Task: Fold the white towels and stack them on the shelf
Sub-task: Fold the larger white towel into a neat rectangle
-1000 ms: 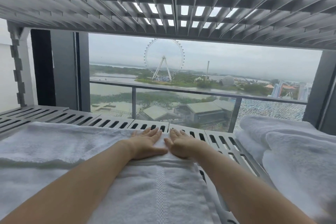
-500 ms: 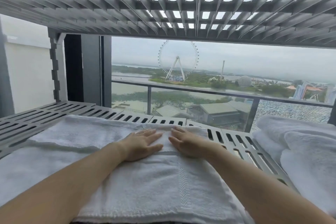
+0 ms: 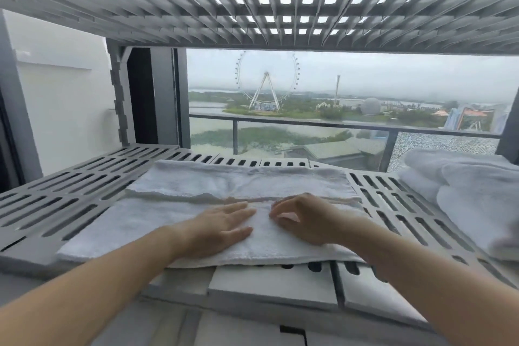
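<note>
A folded white towel [image 3: 134, 229] lies across the middle of the grey slotted shelf [image 3: 67, 191]. Another folded white towel [image 3: 238, 180] lies behind it, its near edge overlapping the first towel. My left hand [image 3: 219, 227] rests flat on the near towel with straight fingers. Just to its right, my right hand [image 3: 306, 219] arches over the same towel with loosely curled fingers. Only the fingertips seem to touch the cloth, and it grips nothing that I can see.
A pile of white towels [image 3: 471, 194] sits at the right end of the shelf. The slatted upper shelf [image 3: 252, 8] hangs low overhead. A notched grey upright [image 3: 119, 98] stands at the back left. Behind the shelf is a window with a balcony rail [image 3: 337, 123].
Both hands have slid back toward me along the towel. The right hand, flat before, now has its fingers lifted and curled. The view has pulled back, showing the shelf's front edge.
</note>
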